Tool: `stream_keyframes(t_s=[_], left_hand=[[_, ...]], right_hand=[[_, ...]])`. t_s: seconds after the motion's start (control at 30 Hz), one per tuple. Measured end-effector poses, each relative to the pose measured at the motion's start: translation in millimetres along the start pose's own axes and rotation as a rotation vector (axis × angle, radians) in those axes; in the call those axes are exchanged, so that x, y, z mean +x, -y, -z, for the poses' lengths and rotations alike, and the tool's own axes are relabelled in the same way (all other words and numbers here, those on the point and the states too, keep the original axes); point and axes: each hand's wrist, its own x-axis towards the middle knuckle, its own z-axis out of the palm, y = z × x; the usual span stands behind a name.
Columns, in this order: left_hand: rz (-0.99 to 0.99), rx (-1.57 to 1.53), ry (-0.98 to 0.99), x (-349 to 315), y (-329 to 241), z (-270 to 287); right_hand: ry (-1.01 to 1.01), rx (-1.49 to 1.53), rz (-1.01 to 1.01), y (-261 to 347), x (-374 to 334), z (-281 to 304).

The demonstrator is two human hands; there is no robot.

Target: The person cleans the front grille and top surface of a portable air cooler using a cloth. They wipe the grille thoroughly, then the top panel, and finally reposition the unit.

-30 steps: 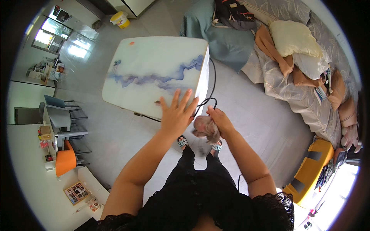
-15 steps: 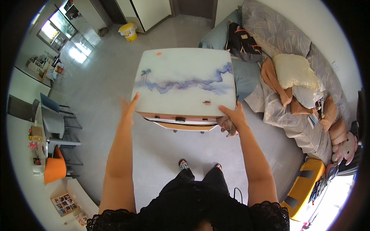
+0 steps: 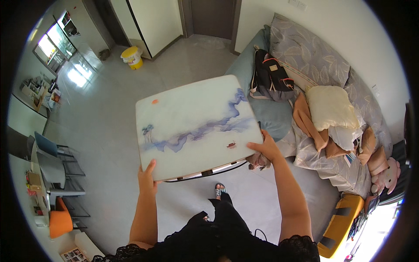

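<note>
A small table (image 3: pixel 194 118) with a glossy white top fills the middle of the view, held off the floor by both hands. Blue-violet ink hills, an orange sun and a red boat decorate it. My left hand (image 3: pixel 147 177) grips its near left corner, thumb on top. At the near right corner my right hand (image 3: pixel 266 148) holds on with the thumb over the top, fingers hidden below. A crumpled brownish-pink thing (image 3: pixel 259 162) is at the right hand's underside; its kind is unclear. Dark fittings and a curved black bar show under the near edge; the rest is hidden.
On the right stands a sofa (image 3: pixel 301 48) with a backpack (image 3: pixel 274 76), a cream cushion (image 3: pixel 331 107) and brown cloths. A yellow case (image 3: pixel 342 225) is at lower right, a yellow bucket (image 3: pixel 132 58) at far left. Chairs, one an orange chair (image 3: pixel 60 220), line the left wall.
The table has moved left and nearer and turned, its left end now closer to me. My left hand, off the edge before, has closed on the corner. My feet have stepped.
</note>
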Motion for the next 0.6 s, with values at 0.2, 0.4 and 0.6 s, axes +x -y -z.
stream_keyframes(t_s=[0.2, 0.4, 0.6], left_hand=[[-0.052, -0.086, -0.104, 65.2, -34.1, -22.7], [-0.06, 0.018, -0.103, 183.0, -110.5, -22.7], [-0.075, 0.074, 0.068, 321.8, -186.0, -13.2]], right_hand=[[0.101, -0.057, 0.027, 69.3, 126.2, -33.2], [0.081, 0.073, -0.034, 118.8, 221.7, -100.2], [-0.031, 0.32, -0.163, 169.8, 280.2, -170.2]])
